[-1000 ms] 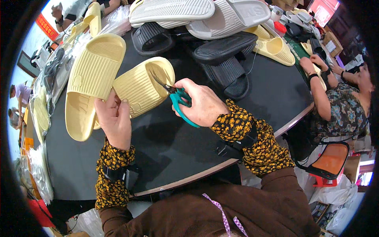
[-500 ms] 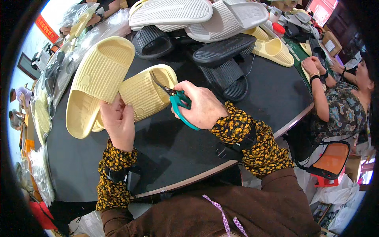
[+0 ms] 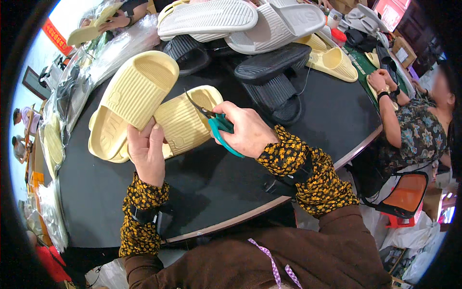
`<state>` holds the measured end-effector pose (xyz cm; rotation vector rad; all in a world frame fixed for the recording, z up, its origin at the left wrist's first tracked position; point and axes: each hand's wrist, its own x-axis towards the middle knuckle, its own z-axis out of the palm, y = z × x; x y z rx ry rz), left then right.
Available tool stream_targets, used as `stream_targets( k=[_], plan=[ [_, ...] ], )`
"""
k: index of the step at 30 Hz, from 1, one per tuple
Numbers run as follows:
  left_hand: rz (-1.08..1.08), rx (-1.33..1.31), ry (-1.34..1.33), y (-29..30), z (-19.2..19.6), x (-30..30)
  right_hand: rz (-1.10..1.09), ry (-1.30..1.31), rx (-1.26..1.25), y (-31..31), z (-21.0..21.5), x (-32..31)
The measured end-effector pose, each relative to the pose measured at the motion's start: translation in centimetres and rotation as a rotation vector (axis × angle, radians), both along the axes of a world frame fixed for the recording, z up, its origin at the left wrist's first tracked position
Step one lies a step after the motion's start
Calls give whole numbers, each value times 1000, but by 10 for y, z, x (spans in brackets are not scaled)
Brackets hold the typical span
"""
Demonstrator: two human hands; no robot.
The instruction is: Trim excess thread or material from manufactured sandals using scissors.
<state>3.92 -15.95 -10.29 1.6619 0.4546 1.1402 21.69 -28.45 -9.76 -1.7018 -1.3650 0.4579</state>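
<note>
My right hand [image 3: 245,132] is closed around teal-handled snips [image 3: 219,126] at a yellow slipper [image 3: 185,120]; my left hand [image 3: 147,151] pinches that slipper's edge.

Left hand [image 3: 147,151] grips the heel end of a pale yellow slipper [image 3: 185,120] lying near the round black table's [image 3: 216,188] near edge. Right hand [image 3: 248,129] holds teal-handled snips [image 3: 211,120], blades over that slipper. Second yellow slipper [image 3: 127,101] overlaps it, leftward.

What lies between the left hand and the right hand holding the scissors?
In the head view, the heel end of one yellow slipper lies between the left hand and right hand holding teal-handled scissors.
</note>
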Motion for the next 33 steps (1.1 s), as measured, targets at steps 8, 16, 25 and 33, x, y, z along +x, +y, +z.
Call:
stream_targets(
  k=[8, 16, 25, 33],
  plan=[
    [-158, -200, -45, 7, -10, -3, 34, -4, -2, -2, 7, -3],
    [-181, -258, -108, 4, -7, -2, 46, 1, -53, -2, 9, -4],
    [-169, -172, -47, 2, -9, -3, 74, 37, 66, -2, 10, -4],
    [-166, -133, 5, -1, -5, -3, 72, 51, 158, -2, 9, -4]
  ],
)
